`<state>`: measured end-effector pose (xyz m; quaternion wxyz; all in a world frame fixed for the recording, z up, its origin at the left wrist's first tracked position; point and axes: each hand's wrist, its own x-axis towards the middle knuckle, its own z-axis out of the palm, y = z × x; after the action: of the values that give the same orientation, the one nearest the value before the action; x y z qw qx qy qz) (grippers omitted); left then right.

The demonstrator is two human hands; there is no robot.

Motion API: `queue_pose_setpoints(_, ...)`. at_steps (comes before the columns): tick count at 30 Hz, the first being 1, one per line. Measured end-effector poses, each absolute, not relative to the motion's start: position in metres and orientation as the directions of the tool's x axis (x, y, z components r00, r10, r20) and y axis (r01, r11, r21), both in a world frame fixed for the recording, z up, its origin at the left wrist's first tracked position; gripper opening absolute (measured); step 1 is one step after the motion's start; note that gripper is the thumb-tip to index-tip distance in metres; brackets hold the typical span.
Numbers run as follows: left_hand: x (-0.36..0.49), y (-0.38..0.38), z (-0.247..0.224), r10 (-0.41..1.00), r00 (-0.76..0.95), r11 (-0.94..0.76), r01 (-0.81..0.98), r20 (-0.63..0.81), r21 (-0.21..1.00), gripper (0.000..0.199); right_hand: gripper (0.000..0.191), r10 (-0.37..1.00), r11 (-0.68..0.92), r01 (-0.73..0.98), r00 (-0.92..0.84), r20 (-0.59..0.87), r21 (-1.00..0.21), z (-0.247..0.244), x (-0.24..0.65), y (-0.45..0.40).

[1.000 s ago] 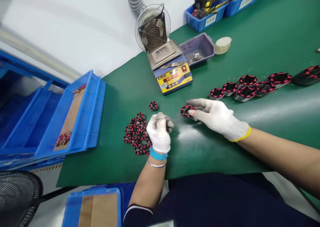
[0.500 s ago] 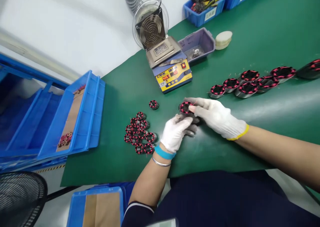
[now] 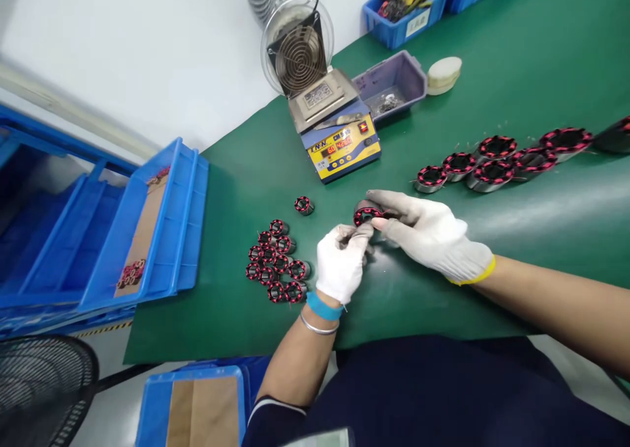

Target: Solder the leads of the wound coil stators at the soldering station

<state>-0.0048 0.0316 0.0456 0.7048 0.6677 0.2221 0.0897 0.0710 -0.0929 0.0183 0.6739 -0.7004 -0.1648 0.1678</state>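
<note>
Between my gloved hands is a motor stator [image 3: 367, 213], a dark ring with red windings, tilted so its wound face points toward me. My right hand [image 3: 423, 230] grips it from the right, fingers over its far side and thumb at the near rim. My left hand [image 3: 344, 253] is closed at its lower edge, fingertips pinching at the rim; a fine wire there is too small to make out. To the left, several like stators [image 3: 275, 256] stand in a cluster, with one single stator [image 3: 304, 205] apart. More stators [image 3: 492, 174] stand in a group to the right.
Behind my hands stands a solder pot [image 3: 339, 142] with a lit display and a fan [image 3: 300, 58]. Beside it are a purple bin [image 3: 413, 83] and a round white pad [image 3: 443, 73]. Blue crates [image 3: 184, 224] border the green table [image 3: 221, 329] at left; a tool bin [image 3: 394, 33] sits at the back.
The stator has tipped so its wound face turns toward me. My left fingers have drawn in from underneath to the stator's near edge, while my right hand keeps its hold.
</note>
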Motion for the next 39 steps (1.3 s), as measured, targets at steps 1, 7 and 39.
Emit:
queue_pose_setpoints(1, -0.006, 0.033, 0.047, 0.407, 0.892, 0.108, 0.167, -0.197, 0.980, 0.036, 0.060, 0.459, -0.056, 0.041, 0.888, 0.011, -0.998, 0.016, 0.070, -0.093)
queue_pose_setpoints(7, -0.015, 0.053, 0.059, 0.544, 0.839, 0.241, -0.173, 0.015, 0.955, 0.051, 0.060, 0.441, -0.100, 0.147, 0.893, 0.088, -0.984, 0.007, 0.068, -0.094)
queue_pose_setpoints(39, -0.011, 0.013, 0.031, 0.250, 0.913, -0.755, -0.026, 0.323, 0.655, 0.035, 0.063, 0.509, -0.784, 0.568, 0.819, 0.264, -0.252, 0.167, 0.277, 0.021)
